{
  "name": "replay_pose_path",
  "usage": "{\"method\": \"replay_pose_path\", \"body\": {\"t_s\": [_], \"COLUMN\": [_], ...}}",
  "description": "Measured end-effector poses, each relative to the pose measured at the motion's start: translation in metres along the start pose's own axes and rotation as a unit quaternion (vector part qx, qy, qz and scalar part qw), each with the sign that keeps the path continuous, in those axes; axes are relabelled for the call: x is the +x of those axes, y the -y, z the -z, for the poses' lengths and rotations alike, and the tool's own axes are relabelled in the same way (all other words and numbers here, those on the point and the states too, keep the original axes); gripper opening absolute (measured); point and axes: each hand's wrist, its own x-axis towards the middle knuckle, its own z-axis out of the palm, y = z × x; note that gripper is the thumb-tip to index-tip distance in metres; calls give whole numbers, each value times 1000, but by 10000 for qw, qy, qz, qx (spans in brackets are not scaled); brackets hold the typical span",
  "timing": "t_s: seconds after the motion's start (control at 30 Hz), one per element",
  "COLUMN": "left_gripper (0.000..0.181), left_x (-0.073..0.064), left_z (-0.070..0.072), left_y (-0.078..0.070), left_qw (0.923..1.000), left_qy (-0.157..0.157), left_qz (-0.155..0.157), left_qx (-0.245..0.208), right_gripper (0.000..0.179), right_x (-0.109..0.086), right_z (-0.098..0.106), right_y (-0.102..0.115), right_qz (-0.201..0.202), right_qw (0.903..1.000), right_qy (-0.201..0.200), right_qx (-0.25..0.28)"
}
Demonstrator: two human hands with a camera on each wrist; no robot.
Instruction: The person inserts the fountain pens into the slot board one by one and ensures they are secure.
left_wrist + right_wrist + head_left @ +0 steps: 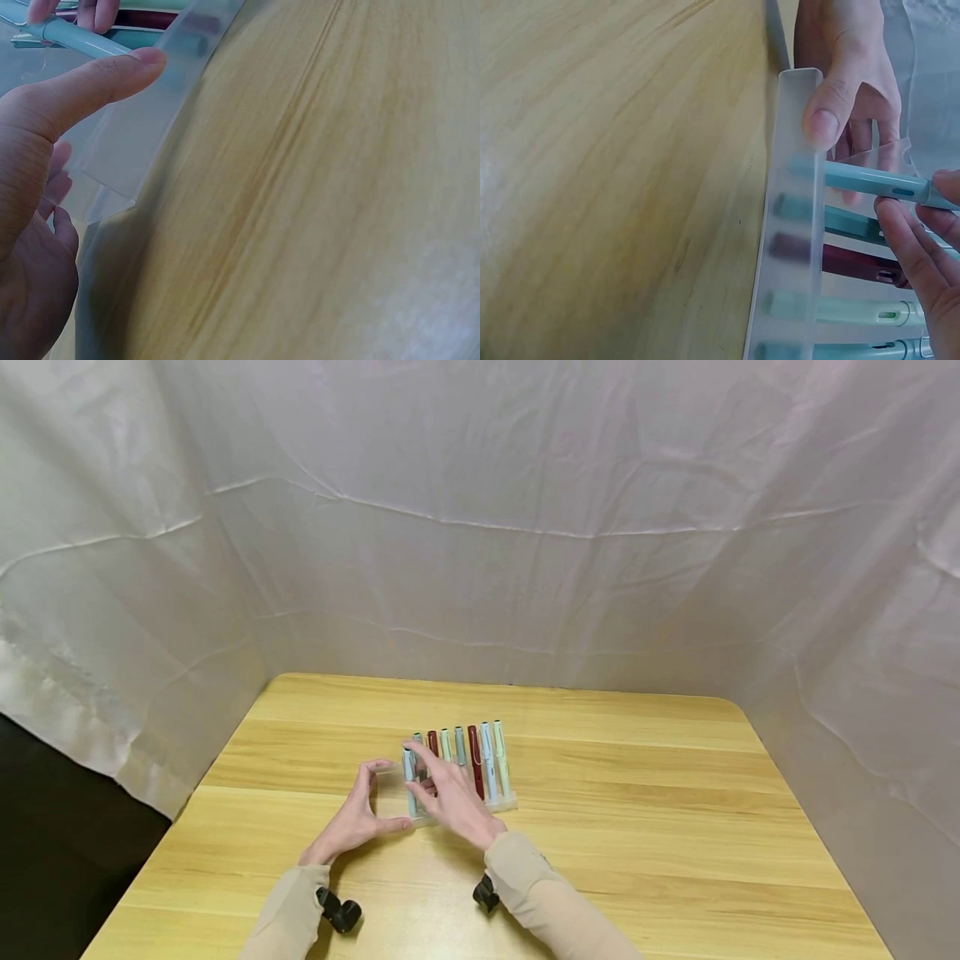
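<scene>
A clear plastic pen stand (392,792) lies tilted on the table, with a row of capped pens in it. My left hand (354,820) holds its left end, thumb at the front ledge (799,105) and fingers towards the back. At that same end my right hand (456,795) pinches a light blue pen (870,180) near its cap. The pen's lower end sits behind the frosted ledge. Beside it lie a teal pen (853,223), a dark red pen (859,262) and a pale green pen (855,309), partly covered by the right hand in the head view.
Farther right in the stand are another dark red pen (476,764), a second light blue pen (489,764) and a pale green one (502,760). The wooden table (675,827) extends on both sides. Pale curtains (510,593) hang behind it.
</scene>
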Motion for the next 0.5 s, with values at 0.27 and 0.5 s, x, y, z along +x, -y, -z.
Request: {"method": "replay_pose_path", "body": {"t_s": [0.27,0.5], "left_gripper": [98,98], "left_x": [0,-1], "left_z": [0,-1], "left_y": [0,0], "left_qw": [10000,10000], "left_qy": [-32,-16], "left_qz": [-23,11], "left_qx": [0,26], "right_gripper": [62,62], "right_x": [-1,1], "right_z": [0,1], "right_y": [2,3], "right_qz": [42,27], "right_qw": [9998,9996], "right_qy": [6,52], "right_qx": [-203,-259]}}
